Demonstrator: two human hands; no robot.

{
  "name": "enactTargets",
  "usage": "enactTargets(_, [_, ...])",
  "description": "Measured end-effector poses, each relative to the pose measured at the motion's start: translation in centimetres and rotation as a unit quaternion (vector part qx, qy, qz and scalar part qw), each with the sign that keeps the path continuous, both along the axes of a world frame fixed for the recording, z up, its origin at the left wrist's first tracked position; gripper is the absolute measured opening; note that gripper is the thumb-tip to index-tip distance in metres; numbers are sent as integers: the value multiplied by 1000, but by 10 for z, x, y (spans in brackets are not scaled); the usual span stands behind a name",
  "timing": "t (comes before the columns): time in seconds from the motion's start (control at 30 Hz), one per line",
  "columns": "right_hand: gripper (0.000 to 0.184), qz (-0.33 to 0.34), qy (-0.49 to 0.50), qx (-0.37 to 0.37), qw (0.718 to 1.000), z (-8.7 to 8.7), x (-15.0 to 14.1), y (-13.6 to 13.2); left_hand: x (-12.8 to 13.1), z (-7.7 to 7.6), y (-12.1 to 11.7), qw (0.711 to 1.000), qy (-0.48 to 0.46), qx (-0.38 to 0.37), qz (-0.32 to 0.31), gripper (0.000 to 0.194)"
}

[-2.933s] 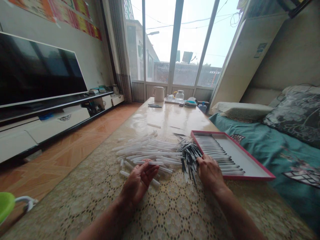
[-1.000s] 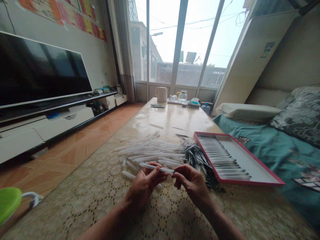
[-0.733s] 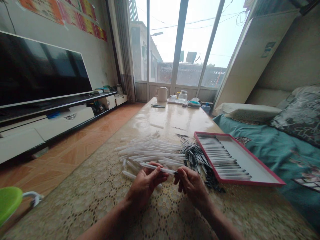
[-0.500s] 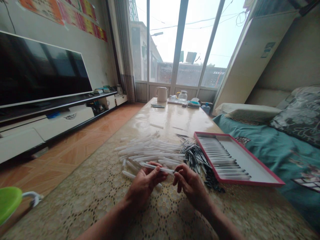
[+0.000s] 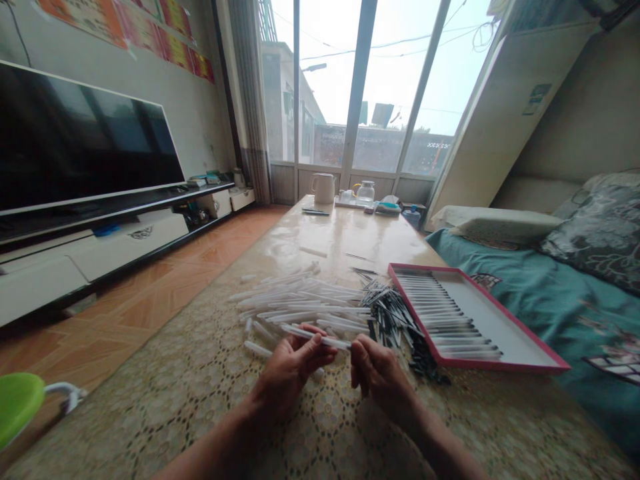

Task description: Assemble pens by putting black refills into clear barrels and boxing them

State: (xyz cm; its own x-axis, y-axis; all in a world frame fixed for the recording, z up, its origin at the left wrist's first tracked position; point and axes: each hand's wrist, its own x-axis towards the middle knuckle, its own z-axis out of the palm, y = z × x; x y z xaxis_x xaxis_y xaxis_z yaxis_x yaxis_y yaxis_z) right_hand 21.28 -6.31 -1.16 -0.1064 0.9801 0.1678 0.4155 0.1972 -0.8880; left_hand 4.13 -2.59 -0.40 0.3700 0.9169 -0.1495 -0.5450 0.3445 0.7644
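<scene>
My left hand [image 5: 290, 365] is closed around a slim white pen [image 5: 330, 341], held level just above the table, thumb on top. The fingers of my right hand [image 5: 379, 368] pinch the pen's right end, and whatever is at that tip is hidden by them. Just beyond the hands lies a heap of white pen barrels [image 5: 305, 300]. To its right are a pile of thin dark-tipped refills [image 5: 393, 310] and a cluster of small black pieces [image 5: 425, 363]. A pink-rimmed tray [image 5: 525, 333] at the right holds a row of pens [image 5: 440, 313] with dark ends.
The long table [image 5: 170, 393] has a patterned cover. At its far end stand a kettle [image 5: 324, 189], a glass jug [image 5: 367, 192] and a tissue pack [image 5: 388, 205]. A green stool [image 5: 20, 407] is at the left, and a bed with a teal cover [image 5: 505, 267] runs along the right.
My right fingers have closed more tightly over the pen's right end, covering the dark tip seen before. My left hand and the piles have stayed about the same.
</scene>
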Motion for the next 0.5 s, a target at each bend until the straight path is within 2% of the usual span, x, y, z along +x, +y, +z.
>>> enactTargets(0.2, [27,-8,-14,18,1000,3,-1,-1,0,-1,0,1000,0,-7,11,22])
enactTargets(0.4, [40,-11,-20,12,1000,1,-1,0,0,-1,1,1000,6,8,-4,20])
enactTargets(0.5, [30,-13,-15,20,1000,4,0,-1,0,0,1,1000,4,3,7,21])
